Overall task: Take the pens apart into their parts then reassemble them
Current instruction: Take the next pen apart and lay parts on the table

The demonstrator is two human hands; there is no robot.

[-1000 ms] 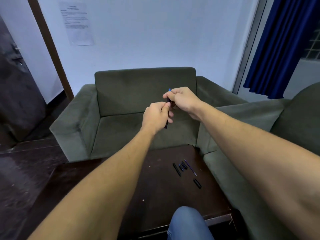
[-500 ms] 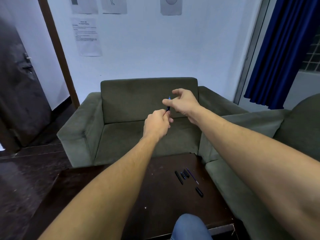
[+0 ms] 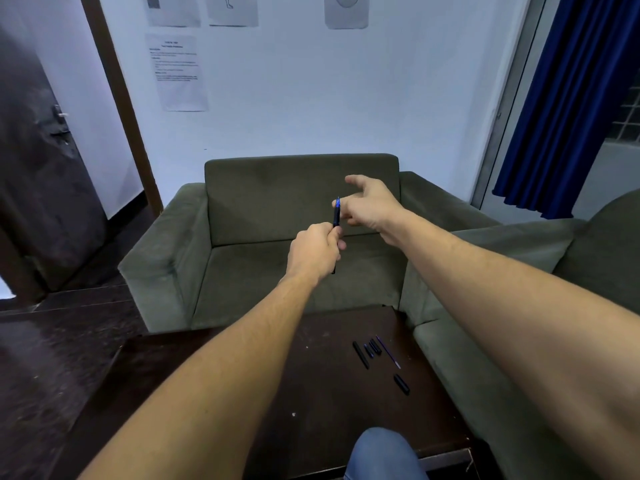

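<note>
Pen — one; loose parts — five

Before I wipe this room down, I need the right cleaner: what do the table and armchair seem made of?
Table: probably dark varnished wood, semi-gloss; it shows soft reflections and pale scuffs. Armchair: olive upholstery fabric, matte, likely velvety; brushed light and dark patches show.

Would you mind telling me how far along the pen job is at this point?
Done: one pen looks dismantled, its black parts and thin refill lying on the dark table. In hand: the left hand grips a second pen upright while the right hand touches its blue upper end, thumb lifted clear. Left: finishing this pen and rejoining the parts on the table.
</note>
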